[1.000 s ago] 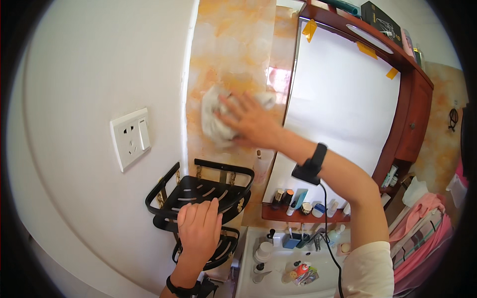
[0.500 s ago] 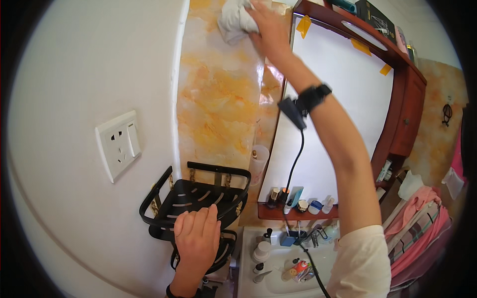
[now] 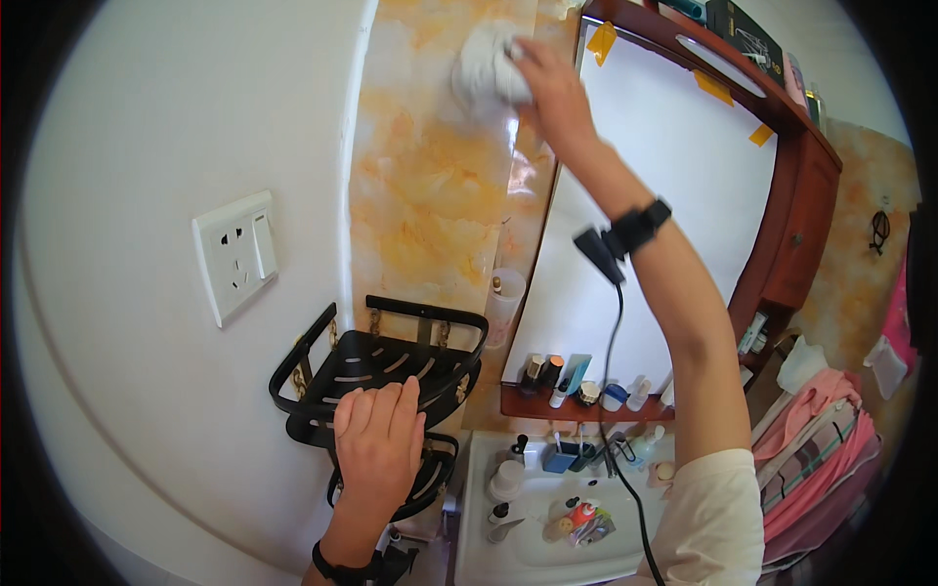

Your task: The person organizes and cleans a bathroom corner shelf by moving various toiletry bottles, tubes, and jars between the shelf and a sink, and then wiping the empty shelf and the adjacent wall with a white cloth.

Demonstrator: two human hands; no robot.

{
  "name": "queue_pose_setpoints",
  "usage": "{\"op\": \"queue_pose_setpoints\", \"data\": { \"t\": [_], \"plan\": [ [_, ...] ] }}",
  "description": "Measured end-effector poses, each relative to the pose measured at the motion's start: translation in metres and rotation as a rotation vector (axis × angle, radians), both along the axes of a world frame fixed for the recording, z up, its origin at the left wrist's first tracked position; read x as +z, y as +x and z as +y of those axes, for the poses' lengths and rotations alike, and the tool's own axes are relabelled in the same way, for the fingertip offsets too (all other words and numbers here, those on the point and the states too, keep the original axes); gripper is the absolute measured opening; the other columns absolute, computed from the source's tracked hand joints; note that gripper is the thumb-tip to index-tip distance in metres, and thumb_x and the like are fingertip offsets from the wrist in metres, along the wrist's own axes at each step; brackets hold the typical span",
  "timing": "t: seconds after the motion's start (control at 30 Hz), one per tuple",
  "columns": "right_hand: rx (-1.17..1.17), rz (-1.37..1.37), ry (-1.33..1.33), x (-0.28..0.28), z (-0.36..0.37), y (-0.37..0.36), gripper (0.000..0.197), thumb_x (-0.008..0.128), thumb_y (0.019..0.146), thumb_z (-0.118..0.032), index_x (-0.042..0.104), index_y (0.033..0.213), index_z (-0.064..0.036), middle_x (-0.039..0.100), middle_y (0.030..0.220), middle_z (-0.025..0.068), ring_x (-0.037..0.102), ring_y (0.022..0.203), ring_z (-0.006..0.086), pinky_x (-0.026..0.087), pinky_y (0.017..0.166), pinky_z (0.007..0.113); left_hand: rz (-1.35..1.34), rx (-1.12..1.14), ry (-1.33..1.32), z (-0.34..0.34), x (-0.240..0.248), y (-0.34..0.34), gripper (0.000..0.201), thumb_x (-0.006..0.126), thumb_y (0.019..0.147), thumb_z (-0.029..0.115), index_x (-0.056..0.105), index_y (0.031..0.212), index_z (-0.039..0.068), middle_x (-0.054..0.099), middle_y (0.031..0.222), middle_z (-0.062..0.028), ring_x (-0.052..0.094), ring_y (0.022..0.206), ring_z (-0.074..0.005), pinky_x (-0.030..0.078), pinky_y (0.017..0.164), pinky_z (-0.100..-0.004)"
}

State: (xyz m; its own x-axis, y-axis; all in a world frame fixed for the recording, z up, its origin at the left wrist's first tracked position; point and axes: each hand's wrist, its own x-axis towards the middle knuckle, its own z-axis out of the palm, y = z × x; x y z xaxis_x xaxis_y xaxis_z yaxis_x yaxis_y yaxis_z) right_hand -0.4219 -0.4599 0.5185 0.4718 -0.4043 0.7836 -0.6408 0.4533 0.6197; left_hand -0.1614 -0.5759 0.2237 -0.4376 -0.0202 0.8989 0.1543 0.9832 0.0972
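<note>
My right hand [image 3: 559,98] is raised high and closed on a crumpled white cloth [image 3: 486,73], which lies against the orange marbled wall tiles [image 3: 420,176]. The cloth is blurred by motion. Lower down, my left hand [image 3: 379,444] is at the front rail of a black two-tier corner shelf [image 3: 366,361], its fingers close together and bent over the rail; their undersides are hidden. The upper tier has a slotted base and holds nothing I can see. A black band with a small device and a cable sits on my right wrist.
Right of the tiles hangs a red-brown framed cabinet [image 3: 816,210] around a white sheet [image 3: 674,195] taped up. Small bottles [image 3: 554,371] line its ledge, above a white sink [image 3: 547,547] with more items. A clear cup [image 3: 503,308] hangs beside it. A socket [image 3: 236,256] is on the left wall.
My right hand and the cloth have moved down and slightly right across the tiles. My left hand stays at the shelf's rail; the view has shifted a little.
</note>
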Motion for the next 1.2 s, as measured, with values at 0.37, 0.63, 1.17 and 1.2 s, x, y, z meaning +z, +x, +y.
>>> {"op": "queue_pose_setpoints", "data": {
  "t": [0.37,0.63,1.17,1.2],
  "plan": [
    [0.022,0.017,0.535,-0.172,0.005,0.010,0.027,0.057,0.076,-0.007,0.060,0.102,0.0019,0.055,0.122,0.0151,0.054,0.110,0.0292,0.047,0.089,0.039,0.004,0.015,-0.016,-0.005,0.000,0.001,0.045,0.070,0.072,0.006,0.058,0.114,0.000,0.058,0.102,-0.0125,0.054,0.093,-0.0304,0.038,0.090,-0.0437],
    [-0.102,0.062,0.123,-0.045,0.014,-0.004,0.051,0.069,0.060,0.002,0.057,0.109,-0.0009,0.055,0.122,0.0143,0.052,0.109,0.0353,0.043,0.092,0.041,0.009,-0.030,-0.029,0.001,0.003,-0.001,0.045,0.069,0.072,0.006,0.057,0.115,-0.001,0.058,0.102,-0.0121,0.053,0.094,-0.0301,0.037,0.090,-0.0437],
    [-0.008,0.030,0.273,-0.089,0.019,0.001,0.033,0.062,0.070,-0.001,0.058,0.102,-0.0017,0.058,0.116,0.0151,0.054,0.106,0.0334,0.044,0.090,0.042,-0.041,-0.053,-0.022,-0.005,0.001,0.001,0.044,0.068,0.075,0.009,0.057,0.117,0.000,0.058,0.105,-0.0112,0.054,0.095,-0.0282,0.037,0.092,-0.0429],
    [-0.052,0.015,0.149,-0.073,0.013,0.016,0.040,0.065,0.064,0.004,0.058,0.102,-0.0019,0.057,0.115,0.0152,0.054,0.104,0.0342,0.044,0.089,0.043,-0.042,-0.044,-0.025,-0.005,0.002,0.001,0.044,0.067,0.075,0.009,0.056,0.117,0.000,0.058,0.105,-0.0112,0.053,0.095,-0.0281,0.036,0.092,-0.0426]
  ]
}}
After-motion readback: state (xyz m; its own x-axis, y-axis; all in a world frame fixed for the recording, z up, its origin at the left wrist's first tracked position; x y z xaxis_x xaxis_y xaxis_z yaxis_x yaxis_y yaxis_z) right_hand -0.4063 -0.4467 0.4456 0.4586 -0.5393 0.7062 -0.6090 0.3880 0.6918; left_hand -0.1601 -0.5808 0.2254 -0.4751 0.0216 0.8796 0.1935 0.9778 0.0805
